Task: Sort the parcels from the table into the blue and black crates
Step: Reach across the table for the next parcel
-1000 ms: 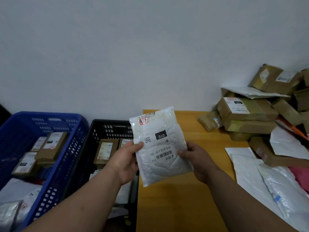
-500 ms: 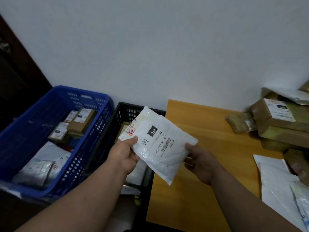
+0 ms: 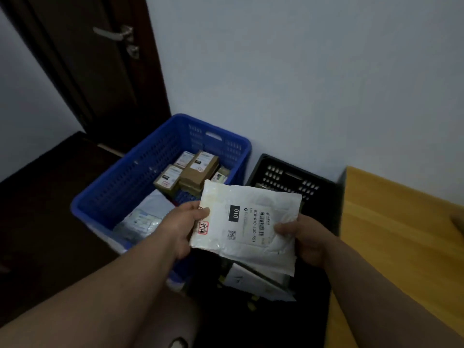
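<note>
Item: white mailer [image 3: 247, 223], label 010. My left hand [image 3: 179, 226] pinched its left edge, my right hand [image 3: 305, 238] its right, thumbs on top. It had swung off the table [image 3: 391, 237] to above the black crate [image 3: 324, 197]; blue crate [image 3: 140, 187] beyond-left. Drop judged imminent.

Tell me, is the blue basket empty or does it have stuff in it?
It has stuff in it. The blue basket holds brown boxes at the back and white bags nearer the front.
</note>
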The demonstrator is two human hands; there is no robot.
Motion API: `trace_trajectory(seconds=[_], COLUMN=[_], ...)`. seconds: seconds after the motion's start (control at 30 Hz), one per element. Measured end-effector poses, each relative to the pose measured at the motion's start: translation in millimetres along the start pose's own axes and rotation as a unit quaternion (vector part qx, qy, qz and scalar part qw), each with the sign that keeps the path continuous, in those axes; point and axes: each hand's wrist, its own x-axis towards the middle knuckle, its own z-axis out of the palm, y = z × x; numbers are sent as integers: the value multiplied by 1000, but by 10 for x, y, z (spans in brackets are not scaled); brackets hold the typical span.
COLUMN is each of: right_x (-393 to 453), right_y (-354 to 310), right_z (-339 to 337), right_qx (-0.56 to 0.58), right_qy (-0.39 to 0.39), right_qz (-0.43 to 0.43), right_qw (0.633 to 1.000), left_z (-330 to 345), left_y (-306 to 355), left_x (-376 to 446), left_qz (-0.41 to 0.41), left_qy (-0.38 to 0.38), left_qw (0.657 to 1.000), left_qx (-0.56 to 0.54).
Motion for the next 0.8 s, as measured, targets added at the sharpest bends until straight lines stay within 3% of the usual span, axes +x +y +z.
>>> trace_trajectory(seconds=[0.13, 0.23, 0.33, 0.43, 0.57, 0.67, 0.8], right_x=[363, 588, 837, 1105, 1467, 1827, 2307], right_y=[9, -3, -92, -170, -195, -218, -338], right_z=[816, 1280, 1589, 1755, 2019, 2214, 2228], right_qx=[21, -32, -45, 26, 41, 59, 16], right_qy=[-6, -2, 17, 34, 6, 9, 100], right_qz=[6, 20, 8, 24, 70, 69, 29], right_qw=[1000, 999, 999, 999, 997, 996, 994], left_z=[-761, -1135, -1359, -1497, -1545, -1531, -1604], left_y=[333, 471, 556, 618, 691, 753, 831], left_x=[105, 180, 260, 405, 670, 930, 1328], left_qz=[-4, -13, -30, -46, -59, -67, -53], left_qy=[71, 99, 97, 120, 133, 142, 163], left_qw=[997, 993, 989, 975, 963, 965, 982], left_qx=[-28, -67, -106, -181, -225, -208, -86])
